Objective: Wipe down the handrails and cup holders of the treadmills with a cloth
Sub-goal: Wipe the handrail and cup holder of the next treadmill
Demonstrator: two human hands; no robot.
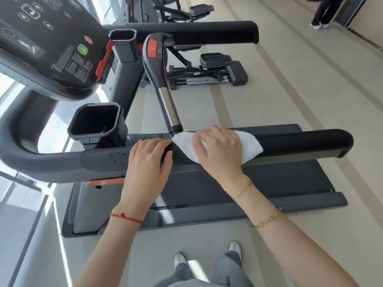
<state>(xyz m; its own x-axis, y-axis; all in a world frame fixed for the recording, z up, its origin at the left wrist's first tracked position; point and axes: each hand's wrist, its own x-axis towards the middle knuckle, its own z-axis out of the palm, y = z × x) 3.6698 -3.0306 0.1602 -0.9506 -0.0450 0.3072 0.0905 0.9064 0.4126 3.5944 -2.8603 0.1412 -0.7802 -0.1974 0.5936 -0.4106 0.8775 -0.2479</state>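
Covering part of the handrail (300,141), cloth (186,145) lies under right hand (219,148).

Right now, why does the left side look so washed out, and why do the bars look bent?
Head view: daylight from the left blows out the area behind the console and streaks the floor. The wide-angle lens curves the near handrail and the floor stripes. The right hand pressing the white cloth and the left hand are fairly sharp; the far person is soft.

small print on the console (51,38), too blurred to read
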